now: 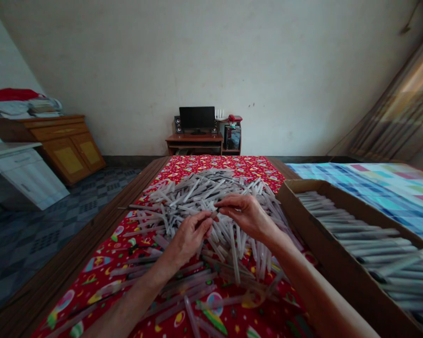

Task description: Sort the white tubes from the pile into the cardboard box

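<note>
My left hand [193,231] and my right hand [245,215] meet above a heap of translucent, slender plastic tubes [186,195] on a red patterned cloth. Between their fingertips is a small, thin grey-and-dark piece [215,213]; its exact kind is too small to tell. The fingers of both hands are pinched together on it, the left from below and the right from above. Looser tubes, some with dark parts, lie under my left forearm and nearer to me.
To the right stands a long cardboard box [326,253] with rows of tubes laid in it. Beyond it is a checked cloth [324,180]. A desk with a monitor [197,117] stands at the far wall. Wooden cabinets [72,152] are at the left.
</note>
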Demonstrator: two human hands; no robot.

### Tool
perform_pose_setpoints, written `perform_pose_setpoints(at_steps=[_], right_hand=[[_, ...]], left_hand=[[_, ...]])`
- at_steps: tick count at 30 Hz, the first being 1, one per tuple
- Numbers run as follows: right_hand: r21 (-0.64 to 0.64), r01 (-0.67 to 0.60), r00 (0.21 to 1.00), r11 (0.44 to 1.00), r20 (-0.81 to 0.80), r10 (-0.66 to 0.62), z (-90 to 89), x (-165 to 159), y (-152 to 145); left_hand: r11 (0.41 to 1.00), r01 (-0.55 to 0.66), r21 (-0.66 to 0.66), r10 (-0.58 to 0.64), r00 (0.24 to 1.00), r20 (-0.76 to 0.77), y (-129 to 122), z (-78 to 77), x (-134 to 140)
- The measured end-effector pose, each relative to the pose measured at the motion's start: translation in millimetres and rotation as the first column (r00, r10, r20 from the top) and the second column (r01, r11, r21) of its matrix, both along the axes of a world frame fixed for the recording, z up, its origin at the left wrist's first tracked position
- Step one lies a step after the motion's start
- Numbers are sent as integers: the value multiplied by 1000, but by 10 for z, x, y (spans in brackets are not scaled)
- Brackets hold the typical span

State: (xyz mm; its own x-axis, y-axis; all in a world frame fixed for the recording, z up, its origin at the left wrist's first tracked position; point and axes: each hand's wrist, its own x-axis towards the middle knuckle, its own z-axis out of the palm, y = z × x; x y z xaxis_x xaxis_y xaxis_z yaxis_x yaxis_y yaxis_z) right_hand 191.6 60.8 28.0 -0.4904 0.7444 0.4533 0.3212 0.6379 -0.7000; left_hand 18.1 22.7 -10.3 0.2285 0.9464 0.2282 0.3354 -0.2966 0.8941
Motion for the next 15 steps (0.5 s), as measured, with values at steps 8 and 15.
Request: perform_pose_setpoints(at_steps=[8,15], right_hand=[[205,75,965,976,233,-123,-46,-30,-40],[109,99,947,989,295,-128,-5,-6,-57]], left_hand=[[994,-83,74,90,990,-106,-18,26,-2],[987,-99,123,119,979,-166,-11,7,-2]])
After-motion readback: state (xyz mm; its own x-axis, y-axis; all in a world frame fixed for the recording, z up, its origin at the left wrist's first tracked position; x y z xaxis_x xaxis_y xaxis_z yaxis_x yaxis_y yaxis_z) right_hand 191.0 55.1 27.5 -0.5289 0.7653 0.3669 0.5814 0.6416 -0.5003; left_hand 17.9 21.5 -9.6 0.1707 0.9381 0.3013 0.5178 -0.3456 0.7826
